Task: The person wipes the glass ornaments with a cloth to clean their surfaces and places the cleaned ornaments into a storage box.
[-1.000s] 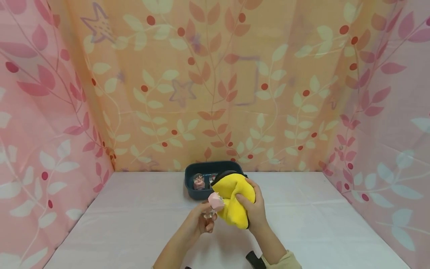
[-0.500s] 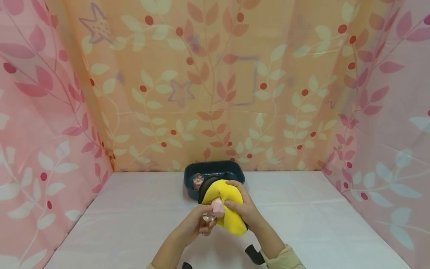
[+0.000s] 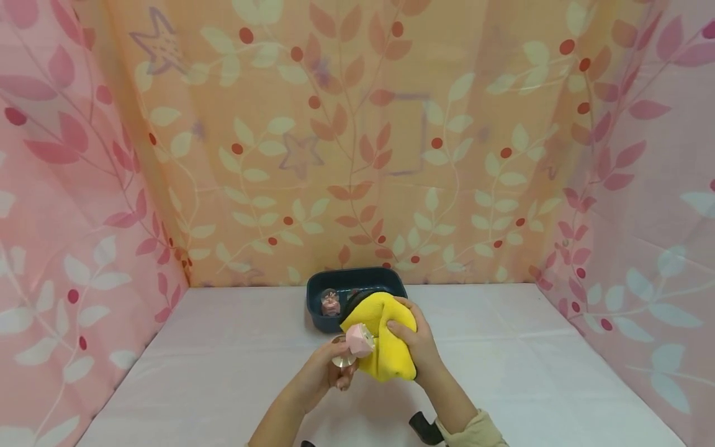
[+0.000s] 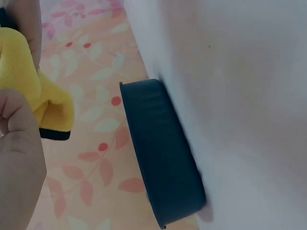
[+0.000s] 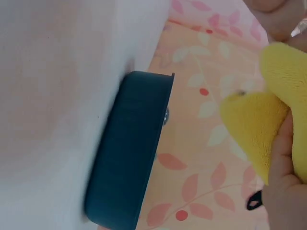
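In the head view my left hand holds a small snow globe by its clear ball, with the pink faceted base tilted toward the right. My right hand grips a folded yellow cloth with black edging, its thumb on top. The cloth lies right against the pink base. From the left wrist, part of the cloth shows beyond my left hand, while the globe is hidden. In the right wrist view the cloth bunches around my right fingers, and a sliver of clear ball shows at the edge.
Behind the hands a dark blue bin stands on the white table. Inside it sits another pink-based snow globe; the cloth covers part of the bin. Floral curtains enclose the back and sides.
The cloth went left and down around the pink base, then came back right and up, uncovering more of the base. The left hand has stayed nearly in place, holding the globe.
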`<action>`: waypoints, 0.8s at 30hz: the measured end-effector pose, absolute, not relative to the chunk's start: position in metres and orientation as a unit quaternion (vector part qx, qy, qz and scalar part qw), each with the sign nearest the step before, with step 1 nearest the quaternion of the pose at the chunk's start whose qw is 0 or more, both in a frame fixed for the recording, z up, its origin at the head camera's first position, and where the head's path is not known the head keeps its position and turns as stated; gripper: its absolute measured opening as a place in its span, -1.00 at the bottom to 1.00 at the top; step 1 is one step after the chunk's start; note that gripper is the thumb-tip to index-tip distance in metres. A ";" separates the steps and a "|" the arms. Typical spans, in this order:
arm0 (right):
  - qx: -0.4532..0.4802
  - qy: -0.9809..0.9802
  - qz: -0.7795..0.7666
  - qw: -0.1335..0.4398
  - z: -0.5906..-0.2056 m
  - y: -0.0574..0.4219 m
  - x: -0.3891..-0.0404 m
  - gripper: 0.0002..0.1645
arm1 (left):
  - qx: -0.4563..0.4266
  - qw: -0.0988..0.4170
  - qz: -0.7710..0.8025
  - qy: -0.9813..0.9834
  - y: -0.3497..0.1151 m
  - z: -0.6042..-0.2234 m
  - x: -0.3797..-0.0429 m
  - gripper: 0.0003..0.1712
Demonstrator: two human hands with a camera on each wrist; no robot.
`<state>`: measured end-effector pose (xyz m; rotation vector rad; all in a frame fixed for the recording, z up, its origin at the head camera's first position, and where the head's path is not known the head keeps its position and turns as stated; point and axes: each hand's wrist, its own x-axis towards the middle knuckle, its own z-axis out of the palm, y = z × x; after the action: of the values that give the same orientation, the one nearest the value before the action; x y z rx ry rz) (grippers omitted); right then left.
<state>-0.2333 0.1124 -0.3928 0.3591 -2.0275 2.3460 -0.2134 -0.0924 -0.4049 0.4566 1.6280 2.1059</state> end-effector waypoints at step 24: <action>0.108 -0.643 0.758 -0.024 -0.396 0.112 -0.229 -0.37 | 0.174 0.210 0.771 0.575 -0.089 -0.406 -0.217 -0.48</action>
<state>-0.2293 0.1123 -0.3963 0.3443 -2.0522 2.4175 -0.2167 -0.0895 -0.4060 0.4829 1.5985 2.1443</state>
